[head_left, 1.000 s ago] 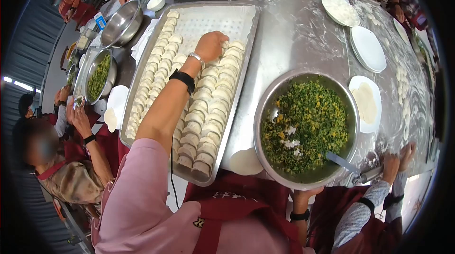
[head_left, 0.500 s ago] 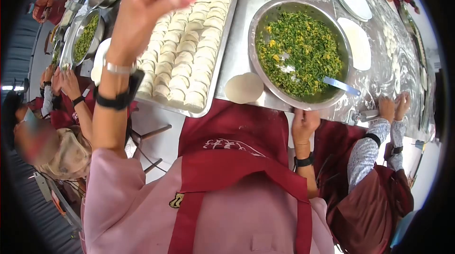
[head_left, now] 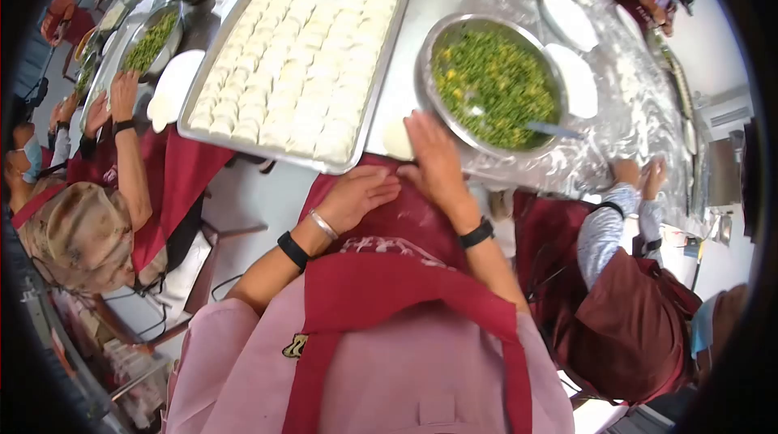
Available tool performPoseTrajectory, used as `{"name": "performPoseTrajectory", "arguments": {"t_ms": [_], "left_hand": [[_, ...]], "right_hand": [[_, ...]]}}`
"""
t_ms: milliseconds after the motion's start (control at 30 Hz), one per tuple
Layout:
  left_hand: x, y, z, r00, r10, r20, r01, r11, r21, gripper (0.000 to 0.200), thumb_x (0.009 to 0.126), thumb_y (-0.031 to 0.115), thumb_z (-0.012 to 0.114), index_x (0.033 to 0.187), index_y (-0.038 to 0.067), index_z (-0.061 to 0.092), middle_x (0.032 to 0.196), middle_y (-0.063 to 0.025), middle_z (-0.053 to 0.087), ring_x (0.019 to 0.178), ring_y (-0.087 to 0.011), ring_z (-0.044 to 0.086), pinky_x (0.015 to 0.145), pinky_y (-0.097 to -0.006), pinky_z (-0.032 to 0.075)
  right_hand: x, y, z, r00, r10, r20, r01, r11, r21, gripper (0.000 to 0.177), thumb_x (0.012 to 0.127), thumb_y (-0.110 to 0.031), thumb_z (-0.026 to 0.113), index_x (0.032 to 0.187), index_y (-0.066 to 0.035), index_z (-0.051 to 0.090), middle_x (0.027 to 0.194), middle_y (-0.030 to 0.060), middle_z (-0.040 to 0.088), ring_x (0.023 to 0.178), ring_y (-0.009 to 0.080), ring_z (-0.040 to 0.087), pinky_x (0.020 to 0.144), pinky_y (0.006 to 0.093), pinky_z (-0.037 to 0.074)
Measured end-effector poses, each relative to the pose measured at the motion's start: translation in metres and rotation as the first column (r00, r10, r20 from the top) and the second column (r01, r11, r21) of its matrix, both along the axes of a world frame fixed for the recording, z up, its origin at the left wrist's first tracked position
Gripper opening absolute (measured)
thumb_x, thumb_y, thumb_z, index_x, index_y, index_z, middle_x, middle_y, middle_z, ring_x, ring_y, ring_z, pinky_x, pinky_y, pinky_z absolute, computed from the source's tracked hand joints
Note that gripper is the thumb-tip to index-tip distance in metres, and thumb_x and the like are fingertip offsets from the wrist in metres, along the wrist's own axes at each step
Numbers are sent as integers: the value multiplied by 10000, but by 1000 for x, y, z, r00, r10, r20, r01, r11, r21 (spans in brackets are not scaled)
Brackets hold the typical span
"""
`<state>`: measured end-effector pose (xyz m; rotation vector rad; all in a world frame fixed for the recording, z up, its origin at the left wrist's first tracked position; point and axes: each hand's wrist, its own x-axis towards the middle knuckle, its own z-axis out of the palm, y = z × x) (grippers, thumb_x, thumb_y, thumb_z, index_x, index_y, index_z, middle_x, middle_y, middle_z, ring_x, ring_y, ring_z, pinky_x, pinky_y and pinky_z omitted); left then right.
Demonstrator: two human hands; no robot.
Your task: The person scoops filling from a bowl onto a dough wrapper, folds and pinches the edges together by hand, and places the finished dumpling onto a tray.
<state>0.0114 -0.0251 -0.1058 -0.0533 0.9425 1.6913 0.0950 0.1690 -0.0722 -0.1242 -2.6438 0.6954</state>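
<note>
A round dough wrapper (head_left: 396, 141) lies at the table's front edge, partly covered by my right hand (head_left: 436, 160). That hand reaches over it from the right, fingers stretched out, not closed on the dough. My left hand (head_left: 362, 196) is held low in front of the red apron (head_left: 405, 227), its fingers extended toward the right hand and nothing in them. To the left is a metal tray (head_left: 347, 160) with rows of folded dumplings (head_left: 296, 77). On the right stands a steel bowl (head_left: 428, 53) of chopped green and yellow filling (head_left: 494, 85), with a spoon (head_left: 553, 129) resting in it.
White plates (head_left: 574, 81) stand right of the bowl on the floury steel table (head_left: 600, 142). At the right, a co-worker's hands (head_left: 640, 177) rest by the table edge. Another co-worker's hands (head_left: 121, 98) work at the left, near a second bowl of greens (head_left: 154, 45).
My left hand has come down from above the dumpling tray to the apron. My right hand has moved from under the bowl's rim to the wrapper. The view has shifted slightly.
</note>
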Motion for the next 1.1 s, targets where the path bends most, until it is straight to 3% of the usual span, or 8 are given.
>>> {"name": "performPoseTrajectory", "arguments": {"t_ms": [100,133,267,567,667,800,933,1100], "left_hand": [[4,19,-14,999,-18,-50,25,990,140,395,1056,271,494,1353,15,541,1329,-115,614,1213,-228,608,1075,-374,476],[6,23,1,955,-84,-286,116,989,95,421,1062,269,476,1394,12,503,1344,-113,601,1218,-225,605,1064,-372,485],[8,28,-23,997,61,-45,-61,998,-19,355,1037,245,551,1313,21,562,1236,-115,647,1130,-225,642,979,-373,542],[22,19,31,878,7,-479,15,999,42,254,1039,193,538,1144,-14,642,990,-29,676,868,-81,610,741,-254,516],[24,20,35,805,-38,-592,39,999,-11,246,1038,181,529,1084,-28,650,937,-21,668,826,-64,589,732,-255,514],[23,19,66,722,-91,-686,36,995,-95,240,1016,171,547,944,-36,646,792,-30,634,757,-59,570,683,-273,507],[18,14,62,277,-206,-939,3,977,-213,257,978,185,589,854,-39,617,675,-90,581,675,-100,564,626,-316,481],[18,10,64,259,-156,-953,-11,986,-164,253,964,196,596,871,-38,627,700,-129,619,634,-150,557,610,-337,460]], "right_hand": [[13,1,-25,998,24,-63,-18,995,93,799,675,-18,759,1423,-16,478,1437,226,513,1338,433,471,1127,496,373],[18,-3,-14,1000,23,4,-23,997,77,796,679,-32,763,1422,-20,479,1443,225,506,1357,431,450,1133,501,356],[22,-19,13,995,51,89,-48,998,-39,778,692,-64,772,1406,12,474,1458,223,483,1377,420,415,1149,494,328],[41,-38,18,994,44,100,-3,927,-376,674,785,-78,776,1402,-6,515,1377,224,574,1263,345,577,1070,397,441],[47,-41,36,963,23,268,157,760,-630,585,847,-41,736,1387,24,523,1325,180,624,1168,248,633,1013,330,479],[51,-45,21,992,23,127,108,389,-915,446,933,-14,647,1362,55,546,1263,137,653,1123,174,628,985,299,485],[52,-43,20,994,8,106,104,150,-983,382,985,-30,596,1354,60,557,1239,135,658,1079,172,641,966,293,495],[50,-38,8,997,29,73,74,-36,-997,356,990,-25,581,1333,72,567,1240,135,656,1081,174,644,955,286,503]]}}
